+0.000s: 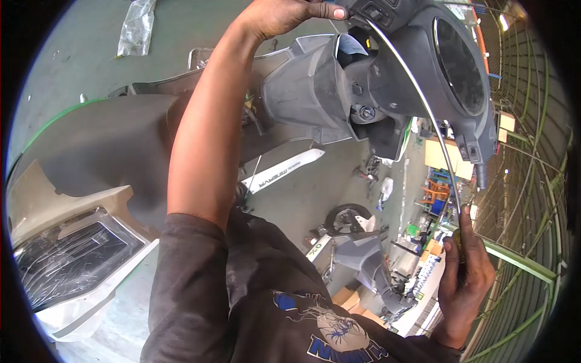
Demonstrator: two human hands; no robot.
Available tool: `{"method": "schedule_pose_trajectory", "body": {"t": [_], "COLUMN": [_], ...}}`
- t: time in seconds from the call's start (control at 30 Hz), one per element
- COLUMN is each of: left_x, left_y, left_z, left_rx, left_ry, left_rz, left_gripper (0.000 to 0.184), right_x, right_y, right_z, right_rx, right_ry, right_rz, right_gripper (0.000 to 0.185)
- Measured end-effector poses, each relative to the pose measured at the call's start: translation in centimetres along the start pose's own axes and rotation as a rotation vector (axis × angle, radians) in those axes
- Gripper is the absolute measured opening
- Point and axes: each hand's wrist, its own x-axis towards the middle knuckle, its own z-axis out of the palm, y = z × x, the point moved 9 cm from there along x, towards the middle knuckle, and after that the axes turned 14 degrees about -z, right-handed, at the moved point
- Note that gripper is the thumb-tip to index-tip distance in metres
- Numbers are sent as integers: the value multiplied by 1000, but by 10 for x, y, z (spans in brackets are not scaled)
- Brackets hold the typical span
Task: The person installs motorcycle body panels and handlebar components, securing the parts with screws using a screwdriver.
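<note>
My left hand [284, 15] is at the top edge, its thumb stretched out against a scooter's dark handlebar [378, 12] beside the switches. Its other fingers look curled around that end, though they are largely hidden. A long thin metal rod [417, 85] runs from near this thumb across the front of the handlebar cover. The lower end of the rod reaches my right hand [466, 266], which is closed around it with the index finger laid along it. A dark, yellowish piece shows in that palm. Its kind is unclear.
The scooter's seat [103, 139] and plastic-covered rear panel [85, 254] extend left. Below the handlebar are the key lock [366, 112] and front panel [302, 91]. A second scooter [363, 257] and cardboard boxes [448, 158] are beyond. Clear plastic [136, 27] lies on the floor.
</note>
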Motion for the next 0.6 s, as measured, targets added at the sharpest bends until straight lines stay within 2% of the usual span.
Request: {"method": "schedule_pose_trajectory", "body": {"t": [0.07, 0.17, 0.2, 0.3, 0.4, 0.47, 0.6], "left_x": [-1, 1, 1, -1, -1, -1, -1], "left_y": [3, 6, 6, 3, 5, 6, 3], "left_z": [0, 1, 3, -1, 2, 2, 5], "left_rx": [7, 18, 14, 43, 45, 43, -18], "left_ry": [4, -13, -34, 29, -11, -1, -51], "left_rz": [36, 76, 79, 29, 48, 55, 36], "left_gripper": [59, 60, 60, 61, 59, 58, 54], "right_x": [-3, 1, 3, 8, 13, 22, 60], "right_y": [3, 0, 1, 0, -4, 6, 49], "right_z": [4, 3, 1, -2, -13, -39, -97], "right_rx": [-2, 29, 44, 48, 20, 3, -246], "right_ry": [-12, 18, 3, -62, -58, -58, -253], "right_rz": [46, -11, 38, 88, 108, -23, -166], "right_gripper": [56, 56, 46, 45, 42, 40, 39]}}
